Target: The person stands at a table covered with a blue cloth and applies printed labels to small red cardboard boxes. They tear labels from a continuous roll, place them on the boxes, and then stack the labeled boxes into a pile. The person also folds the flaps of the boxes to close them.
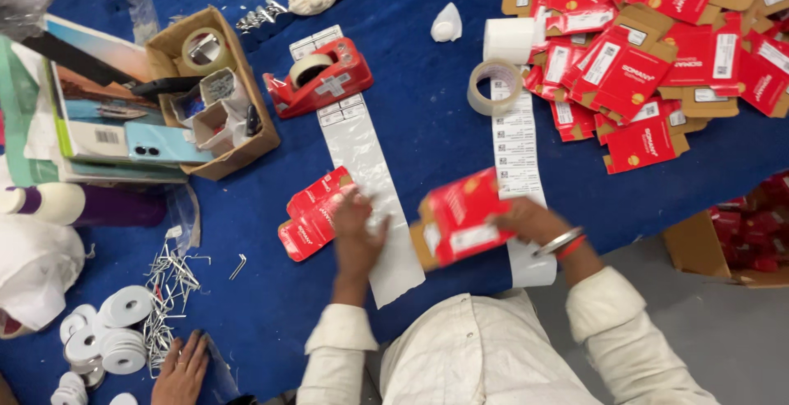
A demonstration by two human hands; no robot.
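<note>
Nearest to me, both of my cream-sleeved arms reach out over the blue felt-like table (427, 125). My right hand (530, 220) has its fingers clamped on a red folded carton (460, 216) with a brown cardboard flap and a pale label on its face; it is blurred, so I think it is folded flat, but I cannot be sure. It sits just left of those fingers, above the table, between my two hands. My left hand (355, 228) lies palm down, fingers together, pressing on a long glossy white backing strip (370, 175). Just left of those fingers rest two more red cartons (312, 212), touching the strip's edge. Under my right wrist runs a second strip of printed white labels (516, 150), with a tan tape roll (495, 86) at its far end. Well beyond the left fingers stands a red tape dispenser (320, 78). Far right of my right fingers spreads a heap of flat red cartons (657, 51). Another person's hand (181, 368) rests low on the left beside white discs (107, 331) and metal staples (168, 290).
</note>
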